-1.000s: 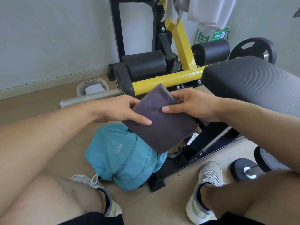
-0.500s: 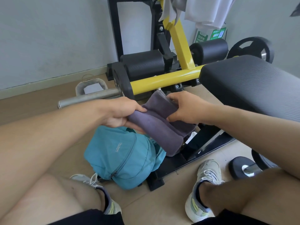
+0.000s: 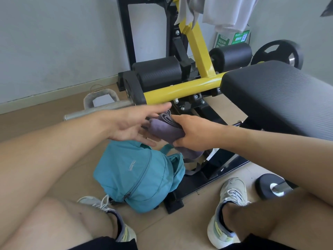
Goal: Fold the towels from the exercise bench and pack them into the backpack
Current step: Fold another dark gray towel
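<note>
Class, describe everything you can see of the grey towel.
The grey towel is dark purplish-grey soft cloth, folded into a thick bundle with layered edges showing at its top end. The right hand grips it in the air above the teal backpack. The open left hand is beside it; whether they touch is unclear.

Floor: I log the backpack point(image 3: 137, 175) between my two shoes, left shoe point(image 3: 115, 224) touching it, right shoe point(image 3: 227, 212) apart. Above the backpack: folded towel point(image 3: 165, 130) in the right hand point(image 3: 194, 132); left hand point(image 3: 131, 123) just left of it. Table point(image 3: 281, 98) to the right; dumbbell point(image 3: 270, 186) on the floor below it.
</note>
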{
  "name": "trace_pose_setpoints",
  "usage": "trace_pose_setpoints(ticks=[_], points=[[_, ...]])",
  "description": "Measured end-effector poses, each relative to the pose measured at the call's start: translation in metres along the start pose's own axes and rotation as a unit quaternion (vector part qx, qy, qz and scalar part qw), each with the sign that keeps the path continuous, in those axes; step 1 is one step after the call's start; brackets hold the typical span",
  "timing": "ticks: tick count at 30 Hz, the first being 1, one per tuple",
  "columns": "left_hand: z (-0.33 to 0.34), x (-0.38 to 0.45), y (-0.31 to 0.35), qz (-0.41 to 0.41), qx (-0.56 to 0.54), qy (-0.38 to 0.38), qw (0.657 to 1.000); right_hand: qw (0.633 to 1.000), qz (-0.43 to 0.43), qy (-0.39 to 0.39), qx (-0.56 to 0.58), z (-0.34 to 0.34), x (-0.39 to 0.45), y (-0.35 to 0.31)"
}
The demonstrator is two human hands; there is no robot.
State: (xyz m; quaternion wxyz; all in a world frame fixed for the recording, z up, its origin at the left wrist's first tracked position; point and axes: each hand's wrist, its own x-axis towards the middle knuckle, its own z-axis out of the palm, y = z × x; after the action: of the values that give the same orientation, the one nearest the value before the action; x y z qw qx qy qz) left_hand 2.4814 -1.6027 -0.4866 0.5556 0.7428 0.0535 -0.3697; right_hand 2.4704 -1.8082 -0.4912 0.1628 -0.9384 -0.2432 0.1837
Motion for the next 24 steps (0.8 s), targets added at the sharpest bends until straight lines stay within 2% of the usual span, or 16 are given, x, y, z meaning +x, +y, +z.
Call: trace_pose_setpoints(ticks=[2, 3, 8, 13, 20, 24], points=[[-0.001, -0.003, -0.007, 0.069, 0.187, 0.031, 0.979, 0.999, -0.020, -0.015, 0.037, -0.004, -0.001, 0.004], [-0.001, -0.002, -0.009, 0.097, 0.213, 0.052, 0.971, 0.998, -0.023, -0.017, 0.060, -0.006, -0.002, 0.006], [-0.006, 0.010, -0.012, 0.210, 0.210, 0.126, 0.947, 0.985, -0.012, 0.006, 0.172, -0.009, -0.002, 0.019], [-0.005, 0.013, -0.007, 0.275, 0.259, 0.138, 0.916, 0.966, -0.028, -0.025, 0.256, -0.006, -0.002, 0.022], [-0.004, 0.017, -0.010, 0.238, 0.248, 0.174, 0.923, 0.981, -0.059, 0.016, 0.182, -0.001, -0.002, 0.014], [-0.002, 0.022, -0.021, 0.110, 0.225, 0.138, 0.958, 0.998, -0.041, 0.022, 0.043, 0.006, 0.001, 0.021]])
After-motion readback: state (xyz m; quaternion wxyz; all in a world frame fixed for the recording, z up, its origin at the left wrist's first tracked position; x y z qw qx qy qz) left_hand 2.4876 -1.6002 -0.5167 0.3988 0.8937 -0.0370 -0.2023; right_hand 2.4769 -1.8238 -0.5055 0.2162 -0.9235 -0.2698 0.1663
